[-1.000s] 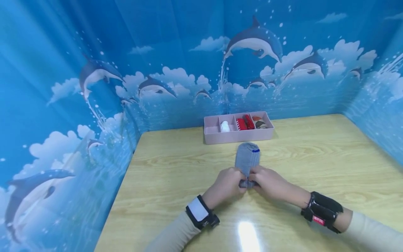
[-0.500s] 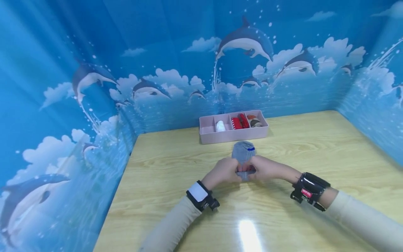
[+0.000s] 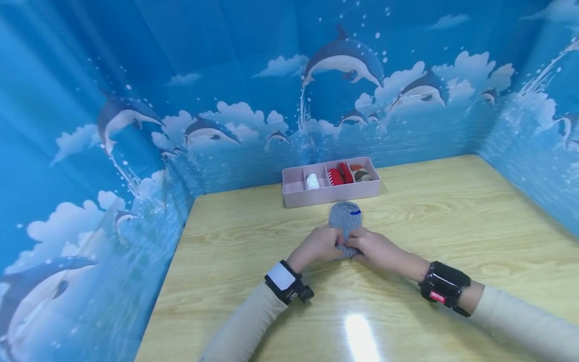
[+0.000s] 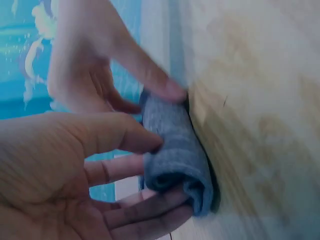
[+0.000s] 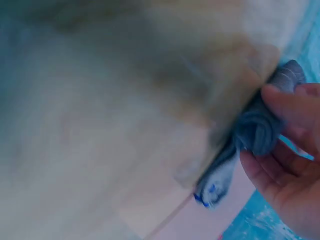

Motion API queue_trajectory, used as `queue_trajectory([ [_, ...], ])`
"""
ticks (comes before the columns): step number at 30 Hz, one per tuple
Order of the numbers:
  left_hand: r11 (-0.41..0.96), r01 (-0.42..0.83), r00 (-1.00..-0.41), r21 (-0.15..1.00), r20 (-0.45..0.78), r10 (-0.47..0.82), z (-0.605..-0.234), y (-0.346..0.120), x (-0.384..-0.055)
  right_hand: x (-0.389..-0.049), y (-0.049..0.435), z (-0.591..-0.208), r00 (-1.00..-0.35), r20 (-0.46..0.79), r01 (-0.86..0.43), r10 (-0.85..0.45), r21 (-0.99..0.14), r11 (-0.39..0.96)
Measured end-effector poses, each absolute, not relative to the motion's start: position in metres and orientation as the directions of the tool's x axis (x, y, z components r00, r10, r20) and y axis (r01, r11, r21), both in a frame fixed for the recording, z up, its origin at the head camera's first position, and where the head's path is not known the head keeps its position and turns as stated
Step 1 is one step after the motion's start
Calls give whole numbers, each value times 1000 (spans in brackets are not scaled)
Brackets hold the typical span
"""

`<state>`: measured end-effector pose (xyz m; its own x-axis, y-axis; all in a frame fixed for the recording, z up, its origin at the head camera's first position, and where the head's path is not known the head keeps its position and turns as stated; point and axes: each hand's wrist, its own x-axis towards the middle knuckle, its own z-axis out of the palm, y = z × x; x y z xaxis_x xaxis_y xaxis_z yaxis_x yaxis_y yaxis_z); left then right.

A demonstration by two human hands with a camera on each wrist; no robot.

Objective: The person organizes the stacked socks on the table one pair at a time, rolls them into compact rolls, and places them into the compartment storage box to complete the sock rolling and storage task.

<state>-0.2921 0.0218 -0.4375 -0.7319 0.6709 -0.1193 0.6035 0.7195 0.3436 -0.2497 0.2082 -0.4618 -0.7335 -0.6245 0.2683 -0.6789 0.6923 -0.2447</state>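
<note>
A grey sock (image 3: 345, 216) with a blue mark lies on the table, its near end rolled up and its far end flat. My left hand (image 3: 318, 244) holds the left side of the roll; in the left wrist view its thumb presses on top of the sock (image 4: 175, 135), fingers beneath. My right hand (image 3: 382, 251) pinches the other side between thumb and fingers. Coiled layers of the sock (image 5: 257, 131) show in the right wrist view, with the flat end beyond them. In the head view my hands cover part of the roll.
Behind the sock stands a pink divided box (image 3: 332, 196). It contains a white item (image 3: 312, 181), red items (image 3: 340, 174) and a brown-and-orange patterned item (image 3: 361, 173). A blue dolphin curtain (image 3: 235, 75) borders the wooden table (image 3: 244, 221) at the back and sides.
Both hands have moved slightly away from me along the sock, rolling its near end. The flat part is shorter now. The head view has shifted a little.
</note>
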Motion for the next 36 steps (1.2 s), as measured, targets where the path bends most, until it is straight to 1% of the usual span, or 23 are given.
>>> queue_trajectory([
  [3, 716, 645, -729, 266, -66, 681, -441, 21, -284, -251, 204, -462, -746, 257, -665, -614, -283, 691],
  [6, 719, 653, -733, 237, -43, 679, -444, 20, -276, -253, 202, -460, -761, 236, -647, -604, -343, 681],
  [12, 726, 639, -747, 256, -19, 664, -446, 15, -267, -260, 203, -460, -762, 221, -631, -609, -468, 619],
  [17, 739, 586, -778, 333, -23, 628, -447, 11, -268, -268, 204, -459, -800, 152, -551, -581, -570, 610],
  [20, 742, 570, -783, 353, -40, 621, -448, 10, -271, -269, 202, -460, -811, 151, -544, -565, -549, 635],
  [24, 725, 615, -756, 311, -29, 654, -449, 10, -276, -265, 202, -463, -811, 209, -576, -546, -448, 684],
  [26, 717, 639, -743, 281, -16, 669, -450, 11, -280, -262, 202, -463, -821, 223, -567, -525, -415, 711],
  [29, 719, 641, -739, 267, -36, 672, -449, 13, -287, -262, 202, -462, -849, 211, -526, -485, -435, 731],
  [31, 727, 629, -742, 277, -68, 667, -448, 16, -293, -263, 202, -461, -867, 194, -495, -459, -447, 745],
  [33, 735, 601, -745, 314, -114, 658, -447, 18, -299, -262, 201, -460, -867, 210, -497, -452, -446, 744],
  [36, 728, 582, -734, 362, -152, 662, -444, 19, -305, -259, 202, -463, -833, 267, -553, -485, -364, 749],
])
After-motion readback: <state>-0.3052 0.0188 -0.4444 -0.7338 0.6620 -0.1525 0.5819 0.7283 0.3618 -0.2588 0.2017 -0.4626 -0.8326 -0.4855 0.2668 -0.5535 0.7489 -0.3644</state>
